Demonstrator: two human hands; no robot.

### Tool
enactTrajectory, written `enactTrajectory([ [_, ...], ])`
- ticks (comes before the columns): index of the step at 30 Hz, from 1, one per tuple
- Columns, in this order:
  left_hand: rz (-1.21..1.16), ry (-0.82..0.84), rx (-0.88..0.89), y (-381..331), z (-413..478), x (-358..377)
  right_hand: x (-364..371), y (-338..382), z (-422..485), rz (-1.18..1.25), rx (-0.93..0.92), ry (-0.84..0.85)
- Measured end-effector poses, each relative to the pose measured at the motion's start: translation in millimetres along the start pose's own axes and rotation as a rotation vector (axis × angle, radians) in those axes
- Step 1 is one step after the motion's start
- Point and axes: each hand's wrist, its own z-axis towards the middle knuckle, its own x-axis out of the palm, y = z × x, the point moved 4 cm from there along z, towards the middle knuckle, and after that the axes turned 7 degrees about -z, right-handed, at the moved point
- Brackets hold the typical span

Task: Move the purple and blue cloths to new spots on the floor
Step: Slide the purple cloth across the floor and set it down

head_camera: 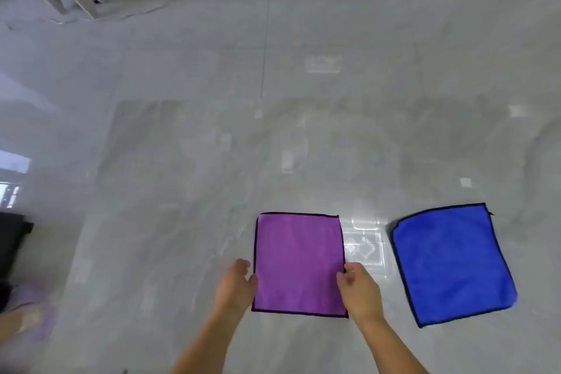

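Purple cloth [299,264] flat on floor [182,161], blue cloth [452,264] just beside to its right; L hand [236,282] & R hand [359,288] fingers pinching purple's side edges; risk: thin pinch slips, cloth sags or folds.

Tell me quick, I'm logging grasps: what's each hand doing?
Left hand: pinching the purple cloth at its left edge.
Right hand: pinching its right edge.

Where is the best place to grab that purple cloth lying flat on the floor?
By its two side edges, one hand on each. The purple cloth lies flat and square, so pinching both hems should lift it evenly. The left hand and right hand already sit at those edges, coming from the near side.
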Motion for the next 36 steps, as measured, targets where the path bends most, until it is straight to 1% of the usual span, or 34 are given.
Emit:
enactTrajectory([
  [2,-0.046,-0.025,0.010,1,14,5,3,3,16,0.122,0.036,-0.126],
  [4,-0.078,-0.057,0.044,-2,24,10,5,9,26,0.168,0.071,-0.199],
  [7,-0.110,-0.093,0.147,-4,31,20,15,12,33,0.149,0.095,-0.179],
  [9,-0.094,-0.106,0.237,-9,34,25,20,15,38,0.028,0.055,-0.153],
  [11,-0.074,-0.102,0.321,-11,34,31,22,17,41,-0.024,0.000,-0.181],
  [13,-0.033,-0.081,0.379,-12,33,33,24,18,39,0.019,-0.017,-0.222],
  [16,-0.016,-0.064,0.380,-10,37,30,27,19,32,0.124,-0.022,-0.258],
  [18,-0.023,-0.088,0.367,-8,41,23,31,22,28,0.116,-0.102,-0.241],
  [20,-0.025,-0.106,0.369,-5,47,14,38,29,26,0.043,-0.195,-0.210],
  [22,-0.008,-0.110,0.390,1,54,2,48,40,25,-0.005,-0.237,-0.183],
  [25,0.019,-0.124,0.398,13,67,-28,70,71,26,-0.012,-0.290,-0.143],
  [30,0.040,-0.215,0.344,44,94,-114,130,151,25,-0.056,-0.469,0.003],
  [36,0.097,-0.343,0.294,79,137,-223,201,252,14,-0.032,-0.591,0.161],
])
